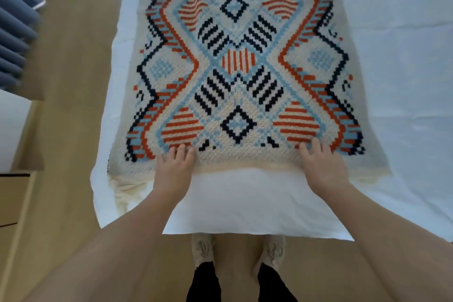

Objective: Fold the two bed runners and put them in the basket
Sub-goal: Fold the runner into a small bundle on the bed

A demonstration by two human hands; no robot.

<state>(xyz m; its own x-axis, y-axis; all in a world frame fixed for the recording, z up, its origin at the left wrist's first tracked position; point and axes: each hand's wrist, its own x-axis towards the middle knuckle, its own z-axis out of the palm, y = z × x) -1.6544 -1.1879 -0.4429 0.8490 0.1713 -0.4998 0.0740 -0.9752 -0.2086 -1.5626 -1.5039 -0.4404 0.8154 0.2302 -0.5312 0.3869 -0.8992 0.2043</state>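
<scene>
A knitted bed runner (235,68) with orange, navy and light-blue diamond patterns lies flat along the white bed (392,56), running away from me. Its cream near edge sits just past the bed's end. My left hand (174,167) rests on that near edge toward the left, fingers laid over the fabric. My right hand (323,162) rests on the same edge toward the right, fingers spread on top. Whether the thumbs are under the edge is hidden. Only one runner shows, and no basket is in view.
The white sheet hangs over the bed's end (245,216) in front of my feet (235,252). Wooden floor (78,81) runs along the left. Blue curtains (17,19) hang at the far left, above a light wooden drawer unit (12,203).
</scene>
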